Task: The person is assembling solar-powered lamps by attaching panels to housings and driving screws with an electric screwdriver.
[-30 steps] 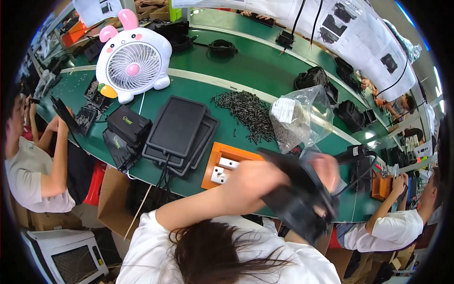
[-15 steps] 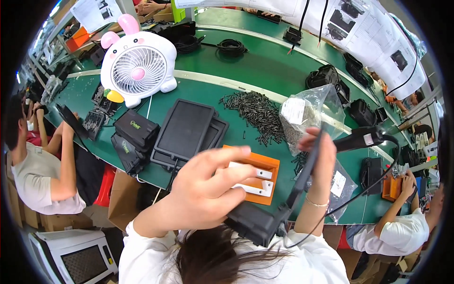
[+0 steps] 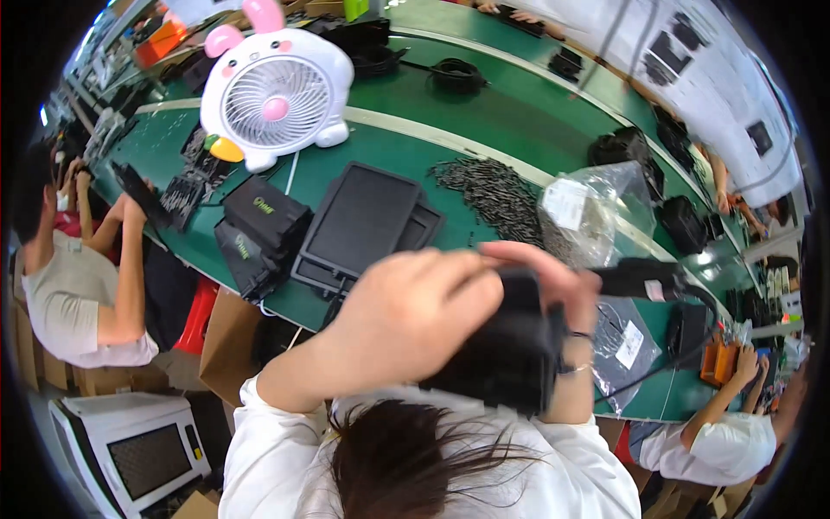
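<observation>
A black plastic box-shaped housing [image 3: 497, 355] is held up close in front of my chest, blurred by motion. My right hand [image 3: 558, 281] grips its far right edge, fingers bent over the top. My left hand [image 3: 424, 316] is closed against its upper left side; its fingertips are partly hidden, and whether they pinch a small part cannot be seen. Beyond the hands lies a heap of small dark screws [image 3: 493, 199]. Flat black panels [image 3: 359, 216] are stacked to the left of the screws.
Black cases [image 3: 264, 212] stand left of the panels, behind them a white rabbit-shaped fan [image 3: 277, 104]. Clear plastic bags [image 3: 596, 208] lie at right, near a black corded tool [image 3: 640, 281]. Co-workers sit at left [image 3: 86, 294] and right [image 3: 718, 441].
My left hand, spread before, has closed and moved right to the housing. The flat black part that stood raised in my right hand now lies against the box. The orange fixture is hidden now.
</observation>
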`<state>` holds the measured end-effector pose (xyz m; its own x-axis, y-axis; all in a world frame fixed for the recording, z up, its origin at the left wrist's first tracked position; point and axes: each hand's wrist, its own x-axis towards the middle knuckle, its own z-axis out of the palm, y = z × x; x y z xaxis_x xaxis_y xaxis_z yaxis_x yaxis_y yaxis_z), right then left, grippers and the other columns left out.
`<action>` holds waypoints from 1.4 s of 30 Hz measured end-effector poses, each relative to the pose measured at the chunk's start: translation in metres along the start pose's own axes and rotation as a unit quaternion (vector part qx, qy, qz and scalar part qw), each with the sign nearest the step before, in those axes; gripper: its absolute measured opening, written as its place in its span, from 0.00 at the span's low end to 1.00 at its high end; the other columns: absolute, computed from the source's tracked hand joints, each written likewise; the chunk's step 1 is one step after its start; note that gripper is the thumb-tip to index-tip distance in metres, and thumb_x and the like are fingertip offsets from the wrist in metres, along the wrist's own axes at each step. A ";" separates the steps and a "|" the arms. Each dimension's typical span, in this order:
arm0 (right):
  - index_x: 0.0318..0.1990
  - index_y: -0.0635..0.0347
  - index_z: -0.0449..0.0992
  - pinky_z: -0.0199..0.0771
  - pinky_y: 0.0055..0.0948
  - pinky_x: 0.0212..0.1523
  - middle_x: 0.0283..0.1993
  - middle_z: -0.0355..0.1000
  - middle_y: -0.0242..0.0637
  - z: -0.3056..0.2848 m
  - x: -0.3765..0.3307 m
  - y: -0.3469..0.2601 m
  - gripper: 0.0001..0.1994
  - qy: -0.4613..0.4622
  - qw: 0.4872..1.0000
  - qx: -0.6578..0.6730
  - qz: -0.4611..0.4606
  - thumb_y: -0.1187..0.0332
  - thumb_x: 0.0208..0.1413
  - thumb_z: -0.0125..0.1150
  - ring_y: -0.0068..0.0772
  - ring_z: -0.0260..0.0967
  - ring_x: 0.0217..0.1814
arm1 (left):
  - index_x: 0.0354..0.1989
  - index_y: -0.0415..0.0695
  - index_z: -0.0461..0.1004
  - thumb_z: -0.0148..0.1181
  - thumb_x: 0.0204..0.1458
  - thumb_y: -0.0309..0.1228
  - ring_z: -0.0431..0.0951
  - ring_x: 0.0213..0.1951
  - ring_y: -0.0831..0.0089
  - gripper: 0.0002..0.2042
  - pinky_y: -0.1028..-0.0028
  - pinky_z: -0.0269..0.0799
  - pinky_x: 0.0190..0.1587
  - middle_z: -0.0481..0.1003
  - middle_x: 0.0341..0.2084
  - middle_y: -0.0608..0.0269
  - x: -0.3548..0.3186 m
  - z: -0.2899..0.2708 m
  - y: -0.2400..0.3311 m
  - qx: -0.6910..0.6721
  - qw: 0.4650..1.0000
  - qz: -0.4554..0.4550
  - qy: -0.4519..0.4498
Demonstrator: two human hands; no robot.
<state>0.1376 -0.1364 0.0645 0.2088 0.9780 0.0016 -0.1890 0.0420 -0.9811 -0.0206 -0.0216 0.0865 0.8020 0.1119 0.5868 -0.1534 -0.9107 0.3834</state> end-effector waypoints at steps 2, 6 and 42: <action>0.66 0.69 0.58 0.61 0.30 0.62 0.63 0.61 0.45 -0.012 0.007 -0.013 0.50 -0.074 0.988 -0.048 -0.123 0.57 0.33 0.76 0.35 0.62 0.64 | 0.40 0.41 0.71 0.60 0.35 0.24 0.77 0.36 0.54 0.18 0.61 0.74 0.40 0.75 0.38 0.51 0.004 -0.001 -0.024 0.066 0.997 -0.017 0.039; 0.60 0.67 0.67 0.65 0.26 0.55 0.48 0.72 0.36 -0.047 0.054 -0.002 0.38 0.101 0.974 -0.186 -0.076 0.58 0.40 0.70 0.28 0.70 0.50 | 0.50 0.42 0.69 0.67 0.41 0.29 0.75 0.46 0.55 0.25 0.63 0.72 0.47 0.73 0.46 0.52 -0.007 -0.004 -0.064 0.171 0.973 -0.060 0.141; 0.38 0.69 0.76 0.72 0.23 0.37 0.34 0.76 0.38 -0.064 -0.066 0.042 0.16 0.214 0.892 -0.371 -0.141 0.82 0.37 0.69 0.26 0.72 0.33 | 0.36 0.38 0.76 0.62 0.51 0.35 0.75 0.44 0.52 0.12 0.58 0.65 0.56 0.76 0.36 0.53 -0.141 -0.033 -0.167 0.217 0.904 -0.368 0.012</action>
<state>0.1775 -0.2128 0.0109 0.5256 0.7751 0.3506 0.5837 -0.0288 -0.8115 -0.1274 0.1283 -0.0367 0.5815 0.7547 0.3037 0.6621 -0.6560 0.3624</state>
